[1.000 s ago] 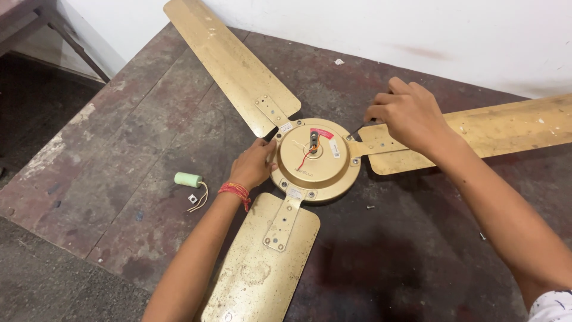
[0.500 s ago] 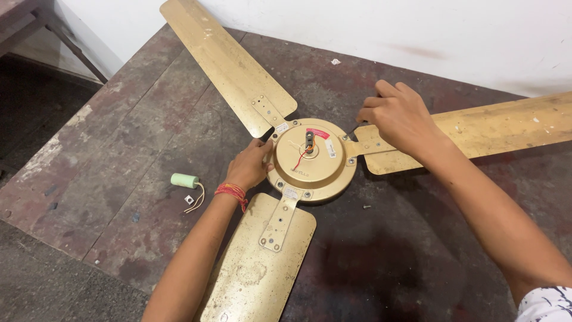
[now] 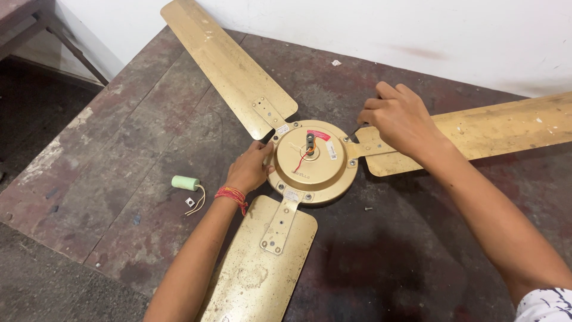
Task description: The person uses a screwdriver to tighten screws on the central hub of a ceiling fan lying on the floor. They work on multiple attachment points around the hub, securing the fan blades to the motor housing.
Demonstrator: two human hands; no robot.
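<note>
Three gold blades on ceiling fan [image 3: 311,162] | left hand [image 3: 249,168] fingers grip motor housing | right hand [image 3: 400,121] fingers clasp right blade [image 3: 476,134]

Work surface: dark, worn table [image 3: 137,173], paint scuffed and patchy, esp. along left edge; far side butts against white wall [image 3: 417,30]. Lying directly on it: gold three-blade ceiling fan [image 3: 310,158], flat, approx. centre. Small pale green capacitor [image 3: 185,183] w/ short wire leads, left of fan, apart from it. Small screw [image 3: 368,209] just right of hub. White scrap [image 3: 336,62] near wall.
</note>
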